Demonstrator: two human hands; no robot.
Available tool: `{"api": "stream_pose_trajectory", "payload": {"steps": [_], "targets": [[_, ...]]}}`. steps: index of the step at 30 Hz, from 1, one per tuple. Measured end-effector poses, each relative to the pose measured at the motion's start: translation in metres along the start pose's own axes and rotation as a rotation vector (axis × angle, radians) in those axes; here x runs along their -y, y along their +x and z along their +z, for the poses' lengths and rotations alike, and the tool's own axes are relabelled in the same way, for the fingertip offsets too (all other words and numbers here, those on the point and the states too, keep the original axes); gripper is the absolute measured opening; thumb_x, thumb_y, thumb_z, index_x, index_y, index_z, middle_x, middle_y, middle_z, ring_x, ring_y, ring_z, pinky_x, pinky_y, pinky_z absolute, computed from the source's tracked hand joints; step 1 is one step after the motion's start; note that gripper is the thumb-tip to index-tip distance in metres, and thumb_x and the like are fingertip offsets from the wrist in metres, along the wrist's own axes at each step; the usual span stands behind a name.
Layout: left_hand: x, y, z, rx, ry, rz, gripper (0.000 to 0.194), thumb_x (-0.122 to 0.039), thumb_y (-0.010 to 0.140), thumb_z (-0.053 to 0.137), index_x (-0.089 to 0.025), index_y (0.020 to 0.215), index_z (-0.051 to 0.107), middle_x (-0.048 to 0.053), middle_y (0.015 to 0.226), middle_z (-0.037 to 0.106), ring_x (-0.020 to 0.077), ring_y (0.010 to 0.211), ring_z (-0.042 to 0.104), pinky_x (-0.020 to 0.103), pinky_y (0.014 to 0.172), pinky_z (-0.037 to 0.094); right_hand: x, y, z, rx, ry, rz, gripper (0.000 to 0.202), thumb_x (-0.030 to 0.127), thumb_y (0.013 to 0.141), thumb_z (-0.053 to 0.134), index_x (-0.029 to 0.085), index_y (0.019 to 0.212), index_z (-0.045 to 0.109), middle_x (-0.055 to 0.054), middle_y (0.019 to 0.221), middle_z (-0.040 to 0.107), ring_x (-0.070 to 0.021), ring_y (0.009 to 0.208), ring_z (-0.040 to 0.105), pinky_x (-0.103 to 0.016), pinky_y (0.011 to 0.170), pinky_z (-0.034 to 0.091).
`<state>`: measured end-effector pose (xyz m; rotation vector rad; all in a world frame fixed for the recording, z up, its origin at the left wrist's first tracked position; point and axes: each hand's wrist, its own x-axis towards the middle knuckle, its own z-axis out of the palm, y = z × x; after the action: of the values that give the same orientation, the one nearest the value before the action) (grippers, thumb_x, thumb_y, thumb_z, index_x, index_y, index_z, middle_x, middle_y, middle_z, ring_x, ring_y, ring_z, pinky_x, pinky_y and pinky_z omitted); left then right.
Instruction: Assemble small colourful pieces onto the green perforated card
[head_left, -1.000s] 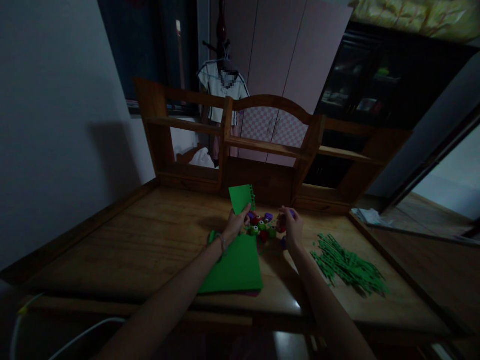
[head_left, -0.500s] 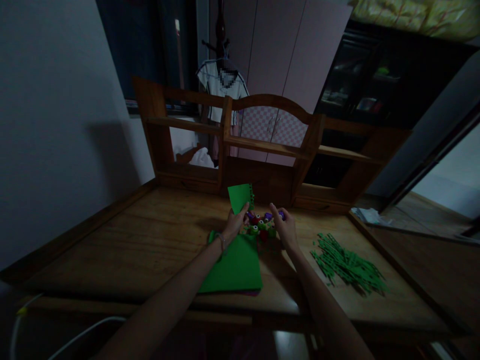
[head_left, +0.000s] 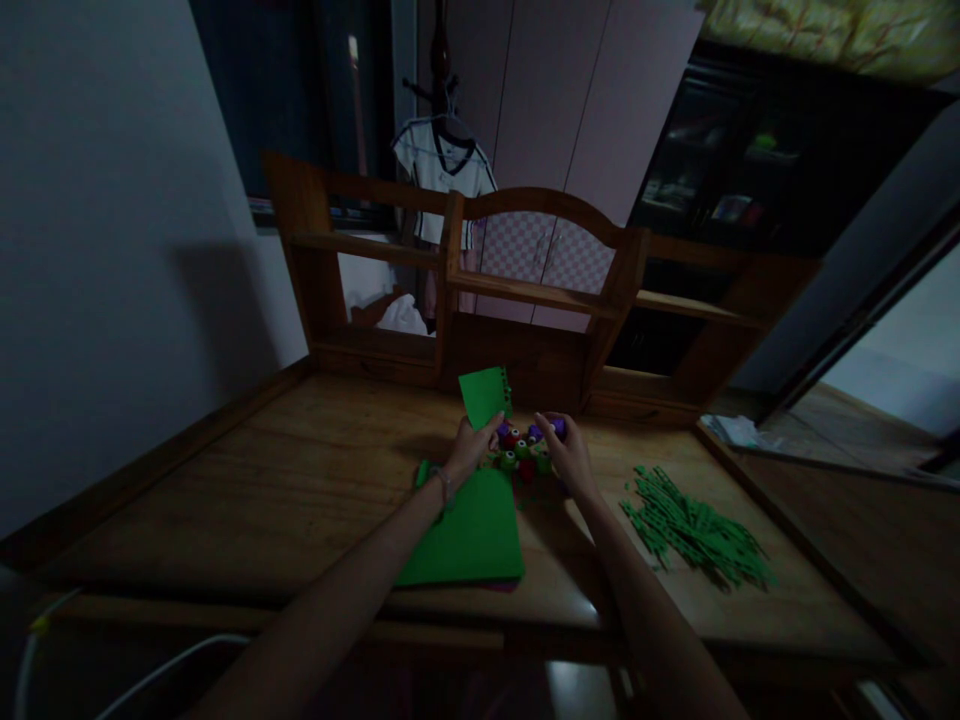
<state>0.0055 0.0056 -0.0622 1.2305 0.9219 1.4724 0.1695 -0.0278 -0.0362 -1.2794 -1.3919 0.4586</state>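
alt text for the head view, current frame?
Left hand holds up a small green sheet while the right hand reaches into a cluster of small colourful punches on a wooden desk, between a green paper stack and green strips.

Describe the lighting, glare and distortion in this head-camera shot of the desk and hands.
Head view: dim overall, so the small colourful pieces between the left hand and right hand are hard to make out; a bright glare patch sits on the desk near its front edge; a soft shadow falls on the left wall; wide-angle distortion bends the wooden shelf and the room's lines.
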Motion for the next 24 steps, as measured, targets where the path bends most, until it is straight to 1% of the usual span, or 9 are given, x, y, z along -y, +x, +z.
{"api": "stream_pose_trajectory", "payload": {"steps": [3,6,8,11,13,16,19,21,24], "targets": [[-0.006,-0.004,0.000,0.009,0.036,-0.021,0.042,-0.052,0.071,0.059,-0.015,0.053,0.050,-0.003,0.041,0.045,0.0071,0.037,0.042,0.020,0.042,0.035,0.002,-0.004,0.003,0.042,-0.040,-0.064,0.044,0.059,0.075,0.055,0.018,0.090,0.060,-0.004,0.077,0.064,-0.0167,0.069,0.058,-0.026,0.062,0.042],[-0.009,-0.006,0.000,0.007,0.055,-0.045,0.041,-0.052,0.069,0.062,-0.014,0.057,0.052,-0.002,0.044,0.047,0.0072,0.038,0.042,0.019,0.040,0.033,0.005,-0.006,0.002,0.043,-0.096,-0.076,0.044,0.060,0.072,0.057,0.017,0.079,0.061,-0.001,0.066,0.061,-0.0152,0.060,0.054,-0.025,0.055,0.038],[-0.009,-0.006,0.000,0.008,0.055,-0.049,0.041,-0.052,0.067,0.064,-0.013,0.059,0.054,-0.002,0.045,0.048,0.0071,0.038,0.042,0.019,0.040,0.033,0.009,-0.006,0.001,0.054,-0.086,-0.069,0.045,0.061,0.071,0.058,0.016,0.075,0.061,-0.001,0.063,0.060,-0.0149,0.058,0.053,-0.024,0.053,0.037],[-0.005,-0.006,0.000,0.024,0.075,-0.035,0.042,-0.053,0.066,0.065,-0.013,0.059,0.055,-0.002,0.045,0.048,0.0069,0.038,0.041,0.019,0.039,0.032,0.017,-0.005,-0.001,0.082,0.007,-0.056,0.046,0.060,0.071,0.058,0.016,0.083,0.064,-0.003,0.070,0.063,-0.0161,0.063,0.056,-0.025,0.056,0.040],[-0.003,-0.007,0.000,0.027,0.101,-0.016,0.042,-0.053,0.065,0.066,-0.012,0.059,0.056,-0.001,0.046,0.050,0.0068,0.038,0.041,0.019,0.040,0.032,0.022,-0.005,-0.002,0.074,0.035,-0.031,0.046,0.060,0.072,0.057,0.016,0.083,0.064,-0.003,0.069,0.063,-0.0160,0.062,0.056,-0.025,0.056,0.040],[-0.004,-0.010,0.001,0.049,0.139,0.005,0.043,-0.054,0.066,0.065,-0.012,0.063,0.060,0.001,0.049,0.054,0.0077,0.039,0.043,0.019,0.040,0.032,0.026,-0.006,-0.003,0.058,0.020,-0.011,0.046,0.060,0.076,0.052,0.016,0.070,0.063,-0.002,0.060,0.059,-0.0143,0.056,0.052,-0.024,0.052,0.037],[-0.010,-0.013,0.003,0.092,0.161,0.019,0.043,-0.054,0.069,0.062,-0.011,0.065,0.063,0.003,0.052,0.057,0.0086,0.040,0.046,0.019,0.040,0.033,0.027,-0.009,-0.002,0.101,0.047,-0.024,0.048,0.059,0.079,0.048,0.016,0.063,0.060,-0.002,0.059,0.059,-0.0138,0.055,0.052,-0.024,0.052,0.037],[-0.014,-0.015,0.004,0.094,0.187,0.026,0.044,-0.055,0.071,0.060,-0.011,0.061,0.063,0.003,0.048,0.055,0.0083,0.038,0.044,0.019,0.039,0.032,0.025,-0.010,-0.002,0.114,0.060,-0.009,0.049,0.059,0.080,0.047,0.016,0.061,0.060,-0.002,0.058,0.058,-0.0137,0.054,0.052,-0.024,0.052,0.037],[-0.017,-0.016,0.004,0.107,0.224,0.038,0.050,-0.057,0.075,0.054,-0.012,0.053,0.060,0.001,0.040,0.047,0.0077,0.034,0.040,0.020,0.038,0.030,0.023,-0.010,0.001,0.094,0.069,0.015,0.048,0.060,0.078,0.049,0.016,0.059,0.058,-0.001,0.054,0.054,-0.0127,0.050,0.048,-0.023,0.048,0.035]]}}
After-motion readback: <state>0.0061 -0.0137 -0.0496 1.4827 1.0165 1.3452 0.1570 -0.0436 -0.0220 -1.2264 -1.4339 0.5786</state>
